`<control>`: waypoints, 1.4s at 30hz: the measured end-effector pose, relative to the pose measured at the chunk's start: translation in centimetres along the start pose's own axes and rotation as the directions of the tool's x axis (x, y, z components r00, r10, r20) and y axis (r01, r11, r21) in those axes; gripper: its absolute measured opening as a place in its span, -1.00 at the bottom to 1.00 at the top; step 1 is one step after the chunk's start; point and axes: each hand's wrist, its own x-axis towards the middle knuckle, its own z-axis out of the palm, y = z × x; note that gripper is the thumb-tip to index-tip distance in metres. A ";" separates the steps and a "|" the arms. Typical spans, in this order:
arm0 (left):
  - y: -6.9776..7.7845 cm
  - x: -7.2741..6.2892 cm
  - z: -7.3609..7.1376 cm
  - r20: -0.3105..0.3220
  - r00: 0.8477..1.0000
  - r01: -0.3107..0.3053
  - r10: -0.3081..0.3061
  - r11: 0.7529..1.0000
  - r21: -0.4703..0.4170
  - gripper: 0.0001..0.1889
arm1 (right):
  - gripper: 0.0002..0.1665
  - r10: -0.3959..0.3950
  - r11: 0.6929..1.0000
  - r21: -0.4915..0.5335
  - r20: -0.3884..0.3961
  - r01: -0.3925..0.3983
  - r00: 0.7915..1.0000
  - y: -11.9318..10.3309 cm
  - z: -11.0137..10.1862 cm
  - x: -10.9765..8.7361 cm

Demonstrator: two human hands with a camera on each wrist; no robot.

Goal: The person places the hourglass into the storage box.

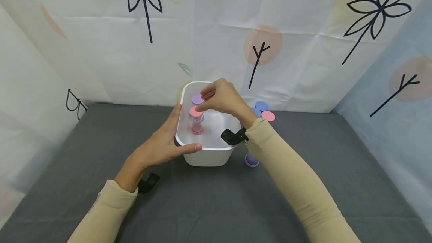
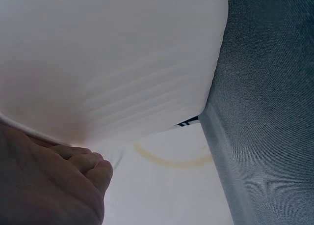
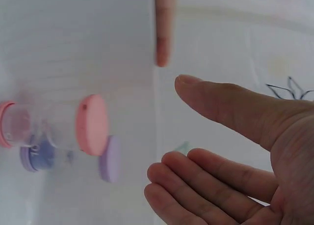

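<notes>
In the head view, a pink-capped sand timer (image 1: 197, 123) stands upright inside a white plastic basin (image 1: 221, 157). Behind it stands a second sand timer with a lilac cap (image 1: 197, 99); the right wrist view shows its blue-violet sand (image 3: 42, 155). My right hand (image 1: 221, 98) hovers over these two, fingers slightly bent and apart from the thumb, holding nothing. My left hand (image 1: 158, 143) lies along the basin's left side. Its fingers rest straight against the outer wall, and the thumb stretches across the front rim.
Right of the basin are two blue round caps (image 1: 261, 105) and a pink cap (image 1: 268, 116), partly behind the right wrist. A purple-ended piece (image 1: 251, 160) sits nearer the front. Grey cloth (image 1: 202, 201) covers the table; a patterned white curtain (image 1: 216, 40) hangs behind.
</notes>
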 end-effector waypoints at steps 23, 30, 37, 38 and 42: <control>0.0 0.2 0.1 -0.015 0.999 -0.051 0.051 0.999 0.011 0.29 | -0.39 -0.060 0.889 0.451 -0.062 0.082 0.996 9.8 -4.1 -10.7; -0.1 0.2 0.1 -0.015 0.999 -0.050 0.050 0.999 -0.002 0.30 | -0.36 -0.098 0.885 0.458 0.015 0.080 0.995 12.7 -3.8 -12.3; -0.1 0.1 0.2 -0.010 0.999 -0.047 0.047 0.999 -0.007 0.30 | -0.36 -0.144 0.900 0.425 0.080 0.097 0.986 14.1 -3.9 -12.6; 0.1 0.1 0.1 -0.009 0.999 -0.049 0.049 0.999 -0.005 0.29 | -0.36 -0.151 0.899 0.427 0.085 0.101 0.985 14.2 -3.9 -12.6; 1.8 -0.1 -0.3 -0.002 0.999 -0.051 0.051 0.998 -0.028 0.27 | -0.37 -0.183 0.899 0.421 0.112 0.120 0.977 14.8 -4.1 -12.5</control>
